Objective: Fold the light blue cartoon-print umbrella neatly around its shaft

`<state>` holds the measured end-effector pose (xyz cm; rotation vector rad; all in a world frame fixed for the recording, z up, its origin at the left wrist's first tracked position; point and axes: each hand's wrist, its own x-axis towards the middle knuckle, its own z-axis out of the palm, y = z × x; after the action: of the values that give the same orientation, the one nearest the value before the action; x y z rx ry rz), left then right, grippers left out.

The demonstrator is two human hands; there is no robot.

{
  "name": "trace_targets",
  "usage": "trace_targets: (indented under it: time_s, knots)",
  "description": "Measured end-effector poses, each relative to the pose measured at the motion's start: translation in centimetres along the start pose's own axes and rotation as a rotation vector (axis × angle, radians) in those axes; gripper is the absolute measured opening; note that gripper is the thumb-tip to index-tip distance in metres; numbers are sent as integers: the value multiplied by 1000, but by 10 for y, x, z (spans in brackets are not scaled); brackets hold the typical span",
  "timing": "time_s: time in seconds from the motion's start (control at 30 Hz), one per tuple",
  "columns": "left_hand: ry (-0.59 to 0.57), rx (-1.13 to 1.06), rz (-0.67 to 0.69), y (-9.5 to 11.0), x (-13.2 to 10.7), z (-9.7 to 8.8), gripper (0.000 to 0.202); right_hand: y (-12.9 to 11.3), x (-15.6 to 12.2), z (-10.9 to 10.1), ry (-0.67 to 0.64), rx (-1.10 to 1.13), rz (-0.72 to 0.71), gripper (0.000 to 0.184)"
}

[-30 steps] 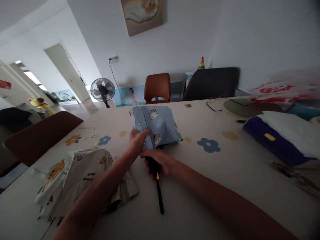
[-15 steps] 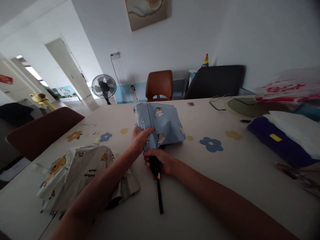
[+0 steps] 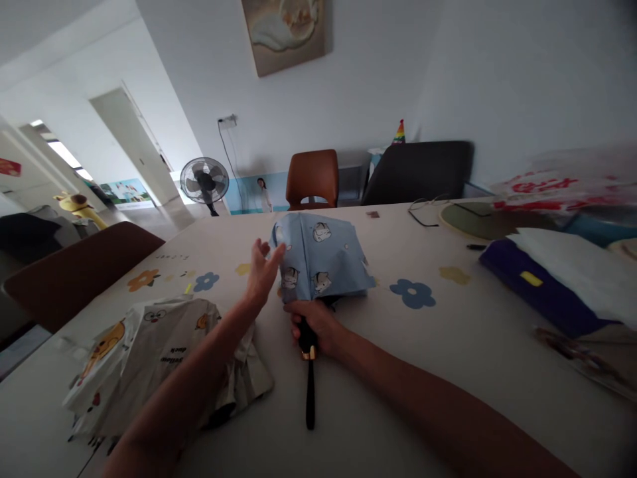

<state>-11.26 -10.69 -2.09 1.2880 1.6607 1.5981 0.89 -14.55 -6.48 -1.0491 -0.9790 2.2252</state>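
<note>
A light blue folding umbrella with cat-like prints is held over the middle of the table, its canopy collapsed and pointing away from me. My right hand is wrapped round its black handle, just below the canopy; a black wrist strap hangs toward me. At the canopy's left edge, my left hand is open with fingers apart; whether a fingertip touches the fabric I cannot tell. A beige umbrella with yellow duck prints lies loosely folded at the left, partly hidden behind my left forearm.
On the right of the white table lie a purple pouch, glasses, a pen and a red-and-white plastic bag. Chairs, including a brown chair, stand around it. A fan is beyond.
My left hand has let go of the blue canopy and moved left, its fingers spreading. My right hand still grips the handle. The view has tilted up slightly.
</note>
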Motion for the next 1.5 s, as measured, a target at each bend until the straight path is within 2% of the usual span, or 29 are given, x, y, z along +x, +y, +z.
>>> trace_targets:
  time_s: [0.07, 0.13, 0.23, 0.33, 0.43, 0.5, 0.57, 0.67, 0.73, 0.8, 0.9, 1.0, 1.17, 1.27, 1.37, 1.5]
  knots:
    - [72, 100, 162, 1, 5, -5, 54, -1, 1, 1, 17, 73, 9, 31]
    - [52, 196, 310, 5, 6, -7, 46, 0, 3, 1, 21, 103, 22, 29]
    - [-65, 334, 473, 21, 9, -2, 40, 6, 5, 5, 43, 11, 4, 30]
    - [-188, 478, 592, 47, 20, 9, 39, 13, 4, 9, 105, -103, -111, 33]
    - [-272, 624, 705, 75, 36, 22, 35, 15, 1, 13, 115, -173, -179, 35]
    - [-323, 758, 752, 89, 44, 31, 33, 15, -1, 14, 124, -179, -179, 35]
    - [-395, 918, 738, 95, 51, 41, 33, 14, 0, 14, 144, -182, -163, 34]
    - [-598, 1068, 645, 97, 60, 54, 38, 14, 2, 15, 165, -215, -119, 35]
    - [-703, 999, 602, 96, 67, 59, 41, 14, 4, 15, 165, -219, -110, 37]
    - [-748, 823, 561, 98, 73, 60, 38, 14, 4, 15, 159, -214, -114, 36]
    - [-864, 570, 409, 107, 79, 54, 31, 12, 2, 14, 151, -230, -93, 35]
    - [-951, 445, 306, 118, 81, 44, 20, 9, 0, 13, 146, -231, -94, 35]
    - [-814, 253, 348, 121, 89, 17, 13, 7, 1, 6, 62, -171, -116, 32]
    - [-742, 101, 373, 109, 93, -6, 11, 7, 1, 2, 37, -139, -122, 28]
    - [-694, -83, 340, 96, 91, -30, 8, 7, 0, 1, 23, -153, -143, 26]
    - [-642, -279, 275, 76, 87, -58, 7, 8, -1, 3, 76, -206, -122, 27]
